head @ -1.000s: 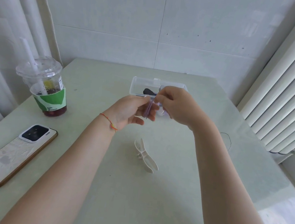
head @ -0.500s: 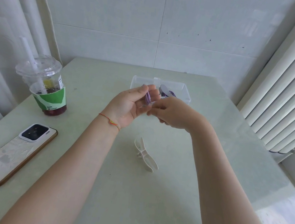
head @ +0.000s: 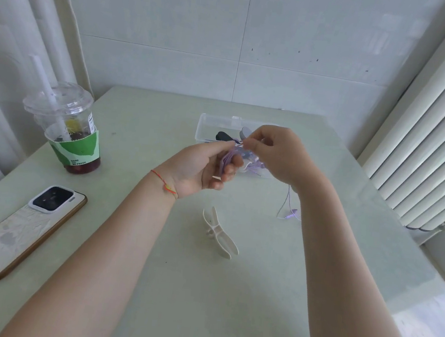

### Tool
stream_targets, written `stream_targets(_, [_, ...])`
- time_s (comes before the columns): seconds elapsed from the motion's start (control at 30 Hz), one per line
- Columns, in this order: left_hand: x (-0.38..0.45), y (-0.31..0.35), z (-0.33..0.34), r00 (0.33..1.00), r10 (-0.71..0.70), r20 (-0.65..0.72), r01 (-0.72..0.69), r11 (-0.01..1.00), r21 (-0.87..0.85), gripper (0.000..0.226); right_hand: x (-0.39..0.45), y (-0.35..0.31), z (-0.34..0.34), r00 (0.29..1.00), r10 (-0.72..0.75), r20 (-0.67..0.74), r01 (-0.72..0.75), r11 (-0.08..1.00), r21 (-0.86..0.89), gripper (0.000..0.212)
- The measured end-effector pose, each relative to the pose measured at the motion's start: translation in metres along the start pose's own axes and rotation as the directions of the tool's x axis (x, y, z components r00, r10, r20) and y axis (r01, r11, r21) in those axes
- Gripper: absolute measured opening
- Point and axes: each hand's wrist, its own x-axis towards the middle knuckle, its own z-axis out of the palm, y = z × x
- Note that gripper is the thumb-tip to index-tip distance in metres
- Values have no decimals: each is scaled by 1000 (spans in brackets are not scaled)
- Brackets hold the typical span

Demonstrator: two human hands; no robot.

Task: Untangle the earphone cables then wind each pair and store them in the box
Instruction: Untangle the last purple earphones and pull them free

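Note:
My left hand (head: pixel 204 166) holds a bundle of purple earphone cable (head: pixel 226 159) wound around its fingers, above the table in front of the clear plastic box (head: pixel 206 127). My right hand (head: pixel 276 155) pinches the cable at the top of the bundle, just above my left fingertips. A loose end of the purple cable with an earbud (head: pixel 291 212) hangs down to the table under my right wrist. Dark and grey items lie inside the box, partly hidden by my hands.
A white cable winder clip (head: pixel 220 234) lies on the pale green table (head: pixel 145 285) below my hands. A drink cup with a straw (head: pixel 66 127) stands at the left, and a phone (head: pixel 20 230) lies face down near the left edge. Blinds hang at the right.
My right hand moved up to the top of the bundle, carrying the cable around my left fingers. The loose end with the earbud now trails on the table under my right wrist.

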Motion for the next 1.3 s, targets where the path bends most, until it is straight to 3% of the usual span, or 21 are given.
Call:
stream_targets(0.1, [-3,4,1,995,55,78,-43,988,-148,20,0,2,3,1000,17,2,-18,1000,11,18])
stream_targets(0.17, [-4,5,0,990,110,89,-82,960,-268,22,0,2,9,999,29,43,-29,999,-16,20])
stream_targets(0.3, [-3,6,-4,982,185,32,-150,875,-461,30,-2,0,17,991,35,133,-28,998,-51,25])
stream_targets(0.43, [-1,7,-5,974,218,-57,-218,847,-486,27,-4,-2,18,981,40,190,-25,997,-79,27])
stream_targets(0.6, [6,1,-8,937,207,-280,-293,903,-314,23,-10,-11,16,916,76,394,-11,986,-165,26])
stream_targets(0.7, [8,-6,-8,913,185,-364,-234,968,-96,23,-12,-16,14,920,50,388,14,987,-161,24])
stream_targets(0.83, [3,-5,-5,954,110,-278,-45,972,229,23,-7,-15,8,971,-9,238,49,985,-164,22])
stream_targets(0.9, [1,-2,-2,981,59,-184,-11,969,247,27,-5,-12,5,986,-27,166,49,990,-133,18])
stream_targets(1.03, [-3,2,1,1000,19,-23,-19,1000,-5,36,0,-3,5,998,-17,55,18,1000,-8,15])
stream_targets(1.17, [-5,7,1,996,58,71,-40,973,-227,27,0,-1,9,999,3,45,-6,998,55,22])
stream_targets(1.3, [-3,9,-1,989,138,-55,-148,883,-445,31,-3,-1,13,983,39,177,-45,999,29,28])
